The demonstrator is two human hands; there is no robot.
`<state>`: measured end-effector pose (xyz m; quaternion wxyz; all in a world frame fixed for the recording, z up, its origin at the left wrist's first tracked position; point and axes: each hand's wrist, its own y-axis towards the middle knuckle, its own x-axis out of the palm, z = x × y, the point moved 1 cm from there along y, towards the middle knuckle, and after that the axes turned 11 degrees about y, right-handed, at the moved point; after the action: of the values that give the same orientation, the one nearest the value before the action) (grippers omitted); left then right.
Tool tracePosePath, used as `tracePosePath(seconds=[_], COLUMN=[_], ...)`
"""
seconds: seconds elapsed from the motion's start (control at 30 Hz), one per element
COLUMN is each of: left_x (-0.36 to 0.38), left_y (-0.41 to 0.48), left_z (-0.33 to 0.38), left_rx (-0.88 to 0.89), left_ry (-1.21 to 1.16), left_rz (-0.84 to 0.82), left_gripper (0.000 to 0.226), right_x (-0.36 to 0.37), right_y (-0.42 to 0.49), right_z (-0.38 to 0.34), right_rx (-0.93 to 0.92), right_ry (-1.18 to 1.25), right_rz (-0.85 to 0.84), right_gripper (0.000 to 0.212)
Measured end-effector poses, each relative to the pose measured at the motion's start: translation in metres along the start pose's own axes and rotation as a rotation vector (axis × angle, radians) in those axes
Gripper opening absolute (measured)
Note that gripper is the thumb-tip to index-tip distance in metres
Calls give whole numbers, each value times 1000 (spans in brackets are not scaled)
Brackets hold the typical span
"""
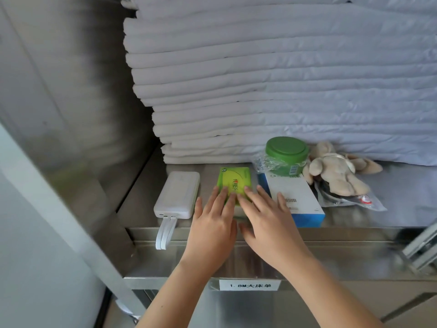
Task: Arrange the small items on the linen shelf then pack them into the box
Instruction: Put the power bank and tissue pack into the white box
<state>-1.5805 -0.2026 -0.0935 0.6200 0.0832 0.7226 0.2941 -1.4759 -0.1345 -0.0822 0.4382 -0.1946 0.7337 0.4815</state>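
Note:
A flat green packet lies on the steel shelf, between a white power bank on its left and a blue-and-white carton on its right. My left hand and my right hand both lie flat with fingers spread, fingertips resting on the packet's near half. Behind the carton stands a green-lidded jar in clear wrap. A beige plush toy lies to the right, partly over a clear plastic bag. No packing box is in view.
A tall stack of folded white linen fills the back of the shelf. The power bank's white cable hangs over the shelf's front edge. A label sits on the lower rail. A steel side wall closes the left.

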Motion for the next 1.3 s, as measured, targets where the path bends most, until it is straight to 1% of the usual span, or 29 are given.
tracePosePath(seconds=[0.3, 0.5, 0.63, 0.67, 0.7, 0.8, 0.87, 0.93, 1.07, 1.17, 1.3], left_x=[-8, -20, -25, -25, -24, -22, -17, -14, -14, -14, -11], left_y=[-21, -36, -40, -41, -42, -45, -44, -40, -33, -25, -19], left_z=[5, 4, -6, -10, -14, -27, -34, -40, -49, -55, -61], left_rx=[-9, -19, -47, -56, -63, -81, -88, -96, -113, -162, -172], left_ry=[-17, -50, -2, 16, 39, 114, 164, 207, 227, 229, 220], left_rz=[-35, 30, 53, 50, 46, 4, -12, -18, -59, -101, -148], left_gripper=[63, 56, 56, 53, 49, 55, 51, 58, 63, 64, 66], right_x=[0, 0, 2, 3, 5, 11, 15, 19, 26, 31, 36], right_y=[-18, -25, -18, -16, -13, -6, -3, 0, 6, 11, 13], right_z=[-6, -14, -21, -23, -25, -31, -33, -33, -31, -32, -32], right_rx=[-31, -68, -109, -119, -129, -150, -156, -157, -154, -155, -163], right_ry=[-7, -26, -14, -13, -11, 9, 34, 60, 82, 86, 91], right_rz=[20, 43, 34, 33, 32, 26, 20, 11, -5, -9, -11], right_gripper=[67, 67, 68, 69, 69, 70, 70, 70, 69, 68, 67])
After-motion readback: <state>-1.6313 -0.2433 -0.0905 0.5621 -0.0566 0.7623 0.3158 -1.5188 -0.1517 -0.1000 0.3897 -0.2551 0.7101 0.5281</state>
